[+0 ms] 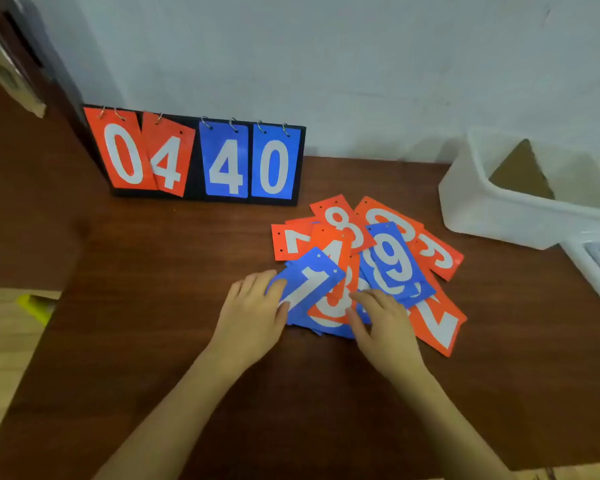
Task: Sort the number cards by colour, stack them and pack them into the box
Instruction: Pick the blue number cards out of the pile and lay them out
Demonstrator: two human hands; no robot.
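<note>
Sorting hasn't got far, judging by the mess: red & blue number cards lie in one overlapping heap on the wooden table, mid-right, no separate colour stacks visible. Main risk: cards are thin, slick-looking & interleaved, so pulling a blue one could drag a red one along w/ it, or fan the heap toward the table's right edge. A second risk is a mixed stack going unnoticed, since blues sit under reds near the front.

Left hand rests on the blue "1" card at the heap's near-left side, thumb on its face, fingers loosely bent; whether they curl under the edge can't be told. Right hand lies just beside it on the cards, fingers fairly straight, pressing down, gripping nothing obvious. Hands are near each other, not touching.

White box stands far right by the wall, apart from the heap. Scoreboard stand w/ 0-4-4-0 sits at the back left.
</note>
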